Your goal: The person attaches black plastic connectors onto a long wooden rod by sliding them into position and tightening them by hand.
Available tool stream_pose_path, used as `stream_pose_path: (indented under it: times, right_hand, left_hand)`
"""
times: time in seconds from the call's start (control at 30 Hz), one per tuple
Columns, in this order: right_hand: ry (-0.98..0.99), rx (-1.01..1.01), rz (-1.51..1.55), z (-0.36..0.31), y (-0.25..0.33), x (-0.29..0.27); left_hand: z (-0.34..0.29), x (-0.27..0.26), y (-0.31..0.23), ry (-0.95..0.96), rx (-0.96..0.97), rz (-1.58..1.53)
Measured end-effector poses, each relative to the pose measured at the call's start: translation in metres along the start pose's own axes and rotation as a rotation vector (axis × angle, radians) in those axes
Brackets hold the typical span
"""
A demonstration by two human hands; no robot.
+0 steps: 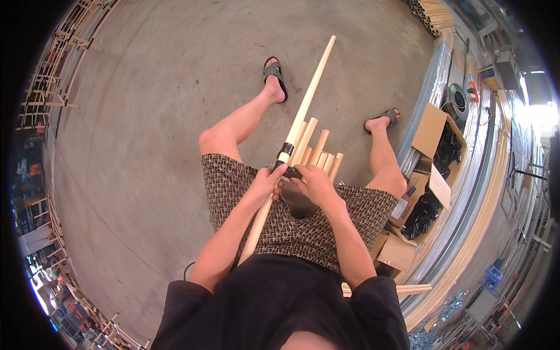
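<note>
A long cream-coloured pipe (311, 93) slants across my lap, from near my waist up past my knees. A black joint fitting (286, 150) sits round it about midway. Just below is a second black connector (287, 171). My left hand (267, 185) is closed round the pipe, its thumb tip against this connector. From the other side my right hand (317, 185) pinches the connector's right end between thumb and fingers. Several shorter cream pipes (319, 143) stand in a bunch between my legs, just beyond my right hand; their lower ends are hidden.
Open cardboard boxes (431, 125) with black fittings (421, 216) stand to my right. Long wrapped pipes (429, 87) lie beyond them. A stack of tubes (430, 16) is at the far right. Pipe racks (55, 76) line the left edge of the concrete floor (134, 134).
</note>
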State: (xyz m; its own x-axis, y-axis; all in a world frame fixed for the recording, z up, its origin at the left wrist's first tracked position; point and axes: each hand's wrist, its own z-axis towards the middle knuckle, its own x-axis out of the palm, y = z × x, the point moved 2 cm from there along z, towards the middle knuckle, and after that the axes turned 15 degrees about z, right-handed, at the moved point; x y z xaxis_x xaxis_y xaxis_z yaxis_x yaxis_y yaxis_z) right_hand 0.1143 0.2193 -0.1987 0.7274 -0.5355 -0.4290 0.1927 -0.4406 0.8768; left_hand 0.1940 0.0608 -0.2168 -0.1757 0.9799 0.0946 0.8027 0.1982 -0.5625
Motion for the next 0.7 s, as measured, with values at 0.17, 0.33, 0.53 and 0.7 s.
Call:
stream_pose_path:
  times: [0.17,0.33,0.53,0.7]
  right_hand:
    - [-0.097,-0.187,-0.009,0.010,0.008,-0.005]
    - [0.002,-0.165,-0.222,0.026,-0.004,0.003]
    - [0.093,-0.193,-0.345,0.030,0.010,0.003]
    - [0.078,-0.186,-0.310,0.030,0.003,0.009]
  left_hand:
    - [0.004,-0.001,0.004,0.004,-0.006,-0.068]
    - [0.005,-0.001,0.004,0.010,0.015,-0.044]
    - [-0.002,0.000,-0.003,0.011,0.016,-0.026]
    - [0.003,-0.001,0.000,0.006,0.020,0.010]
